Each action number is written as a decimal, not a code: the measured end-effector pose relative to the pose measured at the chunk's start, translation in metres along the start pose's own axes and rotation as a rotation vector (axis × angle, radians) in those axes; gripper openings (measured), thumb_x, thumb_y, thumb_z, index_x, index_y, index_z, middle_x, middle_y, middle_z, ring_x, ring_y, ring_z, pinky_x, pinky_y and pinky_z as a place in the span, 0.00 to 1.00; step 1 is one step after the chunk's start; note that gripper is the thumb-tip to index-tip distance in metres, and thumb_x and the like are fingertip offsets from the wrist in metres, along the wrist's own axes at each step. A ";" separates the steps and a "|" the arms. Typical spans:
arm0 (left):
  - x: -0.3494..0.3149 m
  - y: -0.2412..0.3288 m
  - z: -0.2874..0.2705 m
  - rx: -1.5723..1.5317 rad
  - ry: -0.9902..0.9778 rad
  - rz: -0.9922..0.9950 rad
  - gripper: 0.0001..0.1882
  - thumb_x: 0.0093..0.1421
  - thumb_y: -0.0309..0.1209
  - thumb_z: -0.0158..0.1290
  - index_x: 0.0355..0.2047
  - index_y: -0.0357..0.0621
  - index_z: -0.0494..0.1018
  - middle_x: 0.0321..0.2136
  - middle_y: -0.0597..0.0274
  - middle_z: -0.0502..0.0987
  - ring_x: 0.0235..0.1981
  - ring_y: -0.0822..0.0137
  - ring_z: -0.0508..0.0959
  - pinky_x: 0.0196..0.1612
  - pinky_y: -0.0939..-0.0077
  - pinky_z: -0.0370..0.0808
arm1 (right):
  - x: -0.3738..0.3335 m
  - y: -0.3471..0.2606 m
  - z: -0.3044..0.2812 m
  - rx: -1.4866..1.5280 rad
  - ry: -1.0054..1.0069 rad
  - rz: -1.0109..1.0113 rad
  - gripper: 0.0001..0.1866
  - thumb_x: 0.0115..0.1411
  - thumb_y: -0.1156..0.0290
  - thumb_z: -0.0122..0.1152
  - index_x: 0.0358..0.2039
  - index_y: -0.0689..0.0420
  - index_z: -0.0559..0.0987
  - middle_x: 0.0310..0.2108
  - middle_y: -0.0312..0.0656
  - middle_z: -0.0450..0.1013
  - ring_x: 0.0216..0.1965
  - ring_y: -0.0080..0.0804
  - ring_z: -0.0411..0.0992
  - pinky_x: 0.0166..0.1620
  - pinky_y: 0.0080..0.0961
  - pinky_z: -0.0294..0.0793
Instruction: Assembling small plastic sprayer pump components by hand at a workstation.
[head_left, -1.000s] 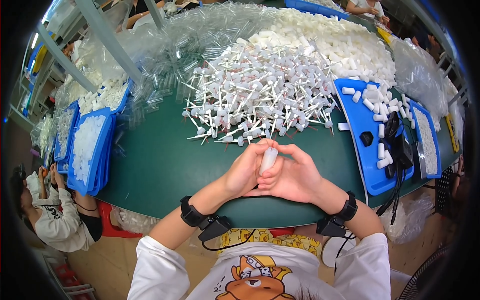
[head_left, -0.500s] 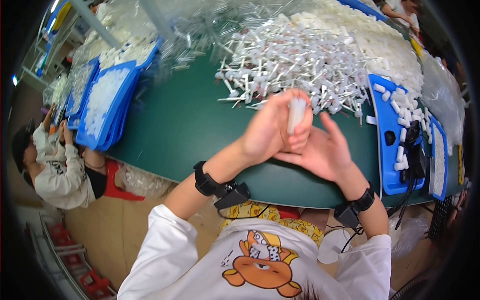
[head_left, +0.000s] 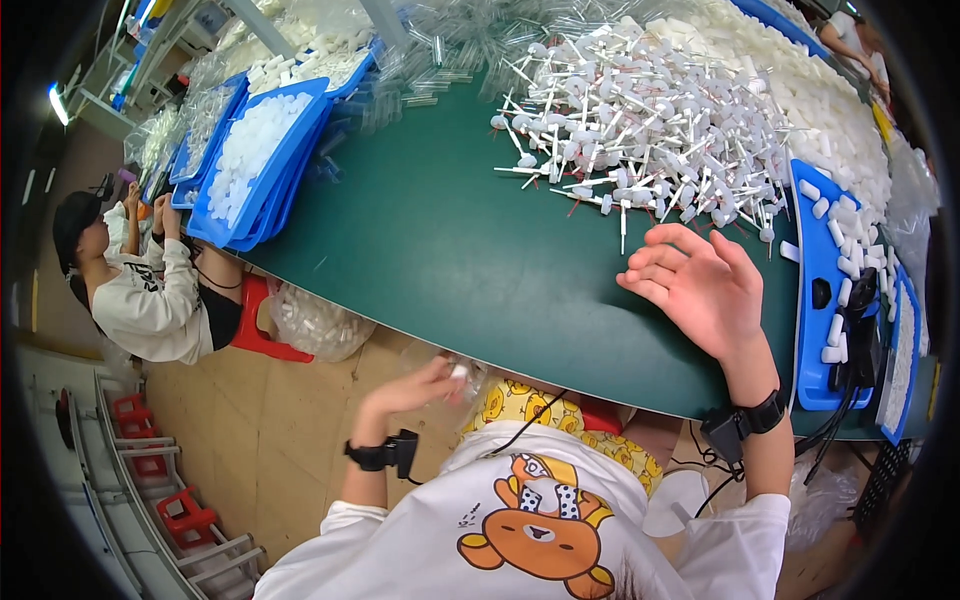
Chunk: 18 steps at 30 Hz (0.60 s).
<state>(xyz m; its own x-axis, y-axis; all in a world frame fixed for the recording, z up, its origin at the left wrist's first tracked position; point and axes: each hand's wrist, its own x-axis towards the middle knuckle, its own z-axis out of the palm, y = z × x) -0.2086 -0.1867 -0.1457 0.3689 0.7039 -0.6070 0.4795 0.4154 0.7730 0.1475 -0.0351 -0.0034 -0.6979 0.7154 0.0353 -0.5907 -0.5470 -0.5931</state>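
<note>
My left hand is below the table's front edge, beside a clear plastic bag. A small white piece shows at its fingertips; motion blur hides whether the fingers grip it. My right hand is over the green table, palm turned up and fingers apart, with nothing in it. Just beyond it lies a large heap of white sticks with translucent caps and thin red ends.
To the right, a blue tray holds white cylinders and a black device with cables. Stacked blue trays with white pieces stand left. Clear tubes lie at the back. A person sits at the left.
My left hand, which held a translucent white cylinder near my right hand, has moved left and down below the table edge. The right hand has moved right, its fingers apart. The view has shifted.
</note>
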 end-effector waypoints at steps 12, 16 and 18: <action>0.013 0.136 0.036 0.674 -0.197 0.308 0.18 0.58 0.32 0.42 0.46 0.33 0.66 0.43 0.42 0.71 0.44 0.47 0.72 0.47 0.62 0.68 | -0.004 -0.009 0.006 -0.837 0.174 0.099 0.12 0.59 0.72 0.51 0.42 0.64 0.71 0.39 0.46 0.73 0.44 0.29 0.71 0.50 0.25 0.68; 0.002 0.229 0.030 0.500 -0.645 0.648 0.16 0.61 0.31 0.42 0.45 0.34 0.67 0.38 0.47 0.74 0.39 0.52 0.75 0.44 0.65 0.71 | -0.021 -0.033 0.029 -0.864 0.259 0.092 0.09 0.58 0.72 0.52 0.38 0.63 0.73 0.35 0.42 0.74 0.41 0.26 0.72 0.47 0.22 0.69; 0.010 0.266 0.026 0.347 -0.814 0.706 0.14 0.63 0.30 0.42 0.44 0.34 0.67 0.36 0.54 0.75 0.37 0.61 0.76 0.41 0.72 0.72 | -0.030 -0.048 0.029 -1.016 0.365 0.025 0.08 0.58 0.72 0.53 0.35 0.63 0.74 0.33 0.40 0.74 0.37 0.25 0.73 0.44 0.21 0.71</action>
<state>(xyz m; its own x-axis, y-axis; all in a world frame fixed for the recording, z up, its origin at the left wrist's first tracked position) -0.0560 -0.0840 0.0489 0.9925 0.0802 -0.0924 0.1067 -0.1978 0.9744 0.1852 -0.0434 0.0473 -0.4432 0.8873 -0.1279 0.1518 -0.0663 -0.9862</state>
